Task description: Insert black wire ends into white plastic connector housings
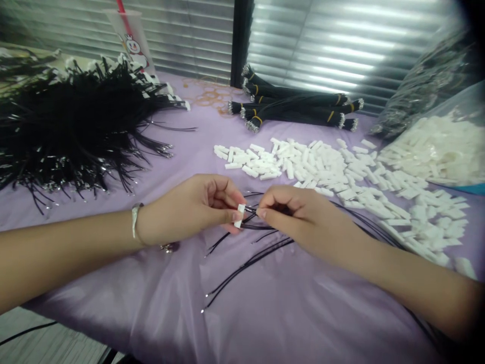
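Observation:
Between the thumb and fingers of my left hand (197, 210) is a small white plastic connector housing (239, 215), held upright. My right hand (299, 215) pinches a thin black wire (250, 210) close to the housing's right side, its end at the housing. Another black wire runs from the lower part of the housing to the right, under my right hand. Several loose black wires (246, 265) with small metal terminals lie on the purple cloth (162, 308) below both hands. How deep the pinched wire sits in the housing cannot be made out.
Loose white housings (318, 162) spread behind and right of my hands. A large heap of black wires (71, 121) lies left. Banded wire bundles (299, 103), rubber bands (212, 95) and a cup with a red straw (132, 45) stand farther back. Plastic bags (443, 146) are at right.

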`<state>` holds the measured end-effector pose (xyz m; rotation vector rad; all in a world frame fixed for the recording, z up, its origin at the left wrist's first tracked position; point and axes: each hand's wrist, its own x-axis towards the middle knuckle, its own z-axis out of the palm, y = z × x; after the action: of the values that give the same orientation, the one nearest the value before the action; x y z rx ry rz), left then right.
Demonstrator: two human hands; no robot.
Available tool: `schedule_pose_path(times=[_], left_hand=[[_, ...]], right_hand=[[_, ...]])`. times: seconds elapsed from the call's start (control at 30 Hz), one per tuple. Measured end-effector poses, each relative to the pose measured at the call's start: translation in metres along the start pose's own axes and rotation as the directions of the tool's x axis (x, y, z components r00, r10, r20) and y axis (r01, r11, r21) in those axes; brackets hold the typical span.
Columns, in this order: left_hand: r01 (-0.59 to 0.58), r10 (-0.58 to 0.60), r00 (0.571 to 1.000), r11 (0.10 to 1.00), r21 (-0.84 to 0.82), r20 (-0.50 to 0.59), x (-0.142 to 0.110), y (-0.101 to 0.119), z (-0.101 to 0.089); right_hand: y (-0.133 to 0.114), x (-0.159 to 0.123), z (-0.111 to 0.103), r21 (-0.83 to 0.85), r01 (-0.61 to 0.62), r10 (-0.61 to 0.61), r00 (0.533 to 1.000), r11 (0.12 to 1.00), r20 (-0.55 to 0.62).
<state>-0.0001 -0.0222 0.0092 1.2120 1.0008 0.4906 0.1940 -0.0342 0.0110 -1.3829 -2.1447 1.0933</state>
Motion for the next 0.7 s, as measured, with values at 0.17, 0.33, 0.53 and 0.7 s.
schedule_pose_path(times=[0.17, 0.33, 0.53, 0.7], left_hand=[[-0.020, 0.020, 1.000, 1.000, -0.015, 0.014, -0.0008, -0.0027, -0.0009], [-0.018, 0.018, 1.000, 1.000, -0.003, 0.020, -0.0021, -0.0032, -0.0004], [-0.026, 0.026, 1.000, 0.999, 0.023, 0.000, -0.0002, -0.0012, 0.0007], [-0.097, 0.097, 0.995, 0.995, -0.002, 0.008, -0.0006, -0.0032, 0.0005]], right_hand=[[-0.0021, 0.0006, 0.0026, 0.004, -0.006, 0.006, 1.000, 1.000, 0.009], [-0.0025, 0.0015, 0.0042, 0.004, 0.025, -0.025, 1.000, 1.000, 0.013], [-0.0013, 0.0028, 0.0080, -0.029, 0.063, -0.064, 0.997, 0.998, -0.047], [-0.0015, -0.0013, 0.0040, -0.196, 0.197, -0.227, 0.963, 0.961, -0.145]])
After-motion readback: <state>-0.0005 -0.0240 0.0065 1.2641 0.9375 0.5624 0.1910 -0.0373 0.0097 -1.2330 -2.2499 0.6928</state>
